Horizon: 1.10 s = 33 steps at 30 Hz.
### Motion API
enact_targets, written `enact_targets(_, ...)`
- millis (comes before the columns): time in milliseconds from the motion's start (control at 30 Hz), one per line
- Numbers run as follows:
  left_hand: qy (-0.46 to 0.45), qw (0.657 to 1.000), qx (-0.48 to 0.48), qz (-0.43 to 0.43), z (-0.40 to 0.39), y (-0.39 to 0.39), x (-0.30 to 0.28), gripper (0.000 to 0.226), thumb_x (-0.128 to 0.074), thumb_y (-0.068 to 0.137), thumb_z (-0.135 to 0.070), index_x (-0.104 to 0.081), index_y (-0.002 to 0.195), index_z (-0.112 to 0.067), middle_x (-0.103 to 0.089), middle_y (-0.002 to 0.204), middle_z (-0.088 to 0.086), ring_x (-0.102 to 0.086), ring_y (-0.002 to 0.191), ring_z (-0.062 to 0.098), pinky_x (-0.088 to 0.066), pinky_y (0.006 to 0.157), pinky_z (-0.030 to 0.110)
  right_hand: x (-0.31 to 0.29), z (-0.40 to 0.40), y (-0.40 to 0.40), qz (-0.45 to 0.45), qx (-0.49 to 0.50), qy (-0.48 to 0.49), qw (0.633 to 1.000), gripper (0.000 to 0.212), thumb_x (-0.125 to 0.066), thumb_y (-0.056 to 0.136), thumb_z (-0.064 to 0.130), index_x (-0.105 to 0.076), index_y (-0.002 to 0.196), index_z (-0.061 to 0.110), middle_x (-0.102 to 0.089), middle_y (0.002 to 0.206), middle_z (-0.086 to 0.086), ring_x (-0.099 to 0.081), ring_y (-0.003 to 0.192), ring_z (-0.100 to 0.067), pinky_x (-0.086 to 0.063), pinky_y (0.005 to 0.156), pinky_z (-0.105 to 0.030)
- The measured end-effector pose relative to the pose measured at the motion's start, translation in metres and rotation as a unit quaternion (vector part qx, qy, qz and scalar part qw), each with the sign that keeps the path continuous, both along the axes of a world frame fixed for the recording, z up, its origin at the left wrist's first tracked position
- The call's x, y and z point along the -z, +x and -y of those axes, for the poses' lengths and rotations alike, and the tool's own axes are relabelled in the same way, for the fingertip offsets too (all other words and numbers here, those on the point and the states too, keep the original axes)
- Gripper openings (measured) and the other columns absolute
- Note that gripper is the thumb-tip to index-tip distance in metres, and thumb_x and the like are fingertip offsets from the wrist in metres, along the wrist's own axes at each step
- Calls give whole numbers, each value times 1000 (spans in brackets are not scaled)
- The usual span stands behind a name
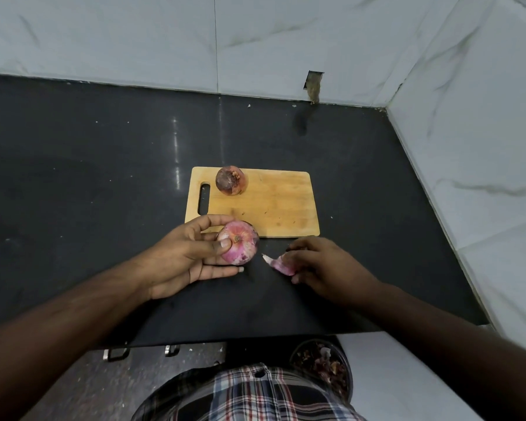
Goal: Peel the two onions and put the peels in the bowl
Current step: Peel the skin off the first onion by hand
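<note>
Board (268,205) bearing unpeeled onion (231,180), bowl (324,364) below counter edge, seemingly peel-filled.

A wooden cutting board (274,208) lies on the dark counter (73,165) below marble-patterned wall tiles (134,41).

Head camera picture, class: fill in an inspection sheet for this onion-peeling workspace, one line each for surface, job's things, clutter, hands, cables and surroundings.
Surface: dark countertop, a few pale specks; wooden cutting board lies on it.
Job's things: unpeeled onion on the board's far left corner; partly peeled onion held off the board; loose peel; bowl holding peels, below the counter's near edge, lower right.
Clutter: nothing seen.
Hands: left hand grips the partly peeled onion; right hand holds the loose peel.
Cables: nothing seen.
Surroundings: marble-look wall tiles behind and right; a small cut-out in the back wall; metal handles under the counter's edge.
</note>
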<state>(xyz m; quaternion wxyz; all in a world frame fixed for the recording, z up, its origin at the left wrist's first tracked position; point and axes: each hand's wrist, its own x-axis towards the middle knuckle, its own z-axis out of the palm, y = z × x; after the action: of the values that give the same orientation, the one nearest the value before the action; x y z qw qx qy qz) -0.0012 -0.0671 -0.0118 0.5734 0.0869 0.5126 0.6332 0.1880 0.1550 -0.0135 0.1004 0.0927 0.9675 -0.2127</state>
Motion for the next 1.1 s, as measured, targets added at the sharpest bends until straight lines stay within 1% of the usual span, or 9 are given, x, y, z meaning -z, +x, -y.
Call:
enact_targets(100,5,1000,4,3,3,0,-2,51,-66,86,-3,-59,135,-14,-67,129,18,-70,103,36,-60,88,48,-10,-3,-3,70,-5,40,997,72,-73,77,60,-47,142,44,-33,155,13,-29,137,-14,-41,107,-41)
enact_targets(167,10,1000,1,6,4,2,-2,50,-65,87,-6,-60,135,-16,-67,131,15,-69,107,36,-60,88,48,-21,2,-5,21,42,25,999,72,-71,75,65,-49,140,43,-37,153,14,-30,136,-15,-40,110,-44)
enact_targets(300,22,1000,-10,9,4,12,0,51,-64,88,-9,-60,137,-19,-66,134,16,-62,119,43,-61,88,43,-35,23,-11,-120,157,-122,973,60,-76,78,52,-58,134,39,-55,139,13,-47,129,-11,-46,106,-43)
enact_targets(367,38,999,-10,3,3,20,0,52,-64,88,-8,-59,139,-20,-66,133,14,-66,113,36,-61,86,38,-41,43,-18,-102,187,-306,928,63,-82,76,42,-57,133,41,-62,130,11,-60,117,-7,-54,100,-41)
enact_targets(433,51,999,-1,-16,4,28,1,53,-64,90,-7,-58,140,-21,-67,132,14,-67,111,31,-61,87,36,-39,61,-24,-96,162,-398,898,59,-85,76,28,-60,127,46,-70,120,10,-67,110,-8,-56,97,-40)
enact_targets(500,54,998,-3,-26,5,35,3,50,-64,90,-6,-57,139,-16,-67,129,20,-68,110,31,-59,91,38,-32,72,-27,-115,167,-417,886,55,-84,78,14,-65,121,44,-74,112,8,-70,105,-11,-58,94,-38)
enact_targets(667,61,997,-33,-20,9,41,6,53,-75,82,-12,-60,133,-8,-66,127,26,-70,103,31,-57,93,42,-27,73,-29,-108,252,-515,812,52,-77,79,-4,-65,127,14,-77,102,-13,-74,86,-22,-63,71,-33)
enact_targets(867,75,996,-53,-17,12,46,10,55,-73,83,-11,-59,136,-9,-64,129,28,-68,105,32,-57,94,43,-30,72,-29,-82,265,-560,780,48,-75,78,-10,-71,117,18,-77,102,-9,-75,87,-24,-64,74,-36)
enact_targets(1100,68,995,-61,-25,12,50,8,52,-65,84,-8,-59,136,-10,-71,117,14,-71,98,24,-59,88,38,-26,71,-25,-86,275,-595,750,39,-66,85,-11,-74,114,14,-77,106,-8,-74,85,-27,-63,76,-41)
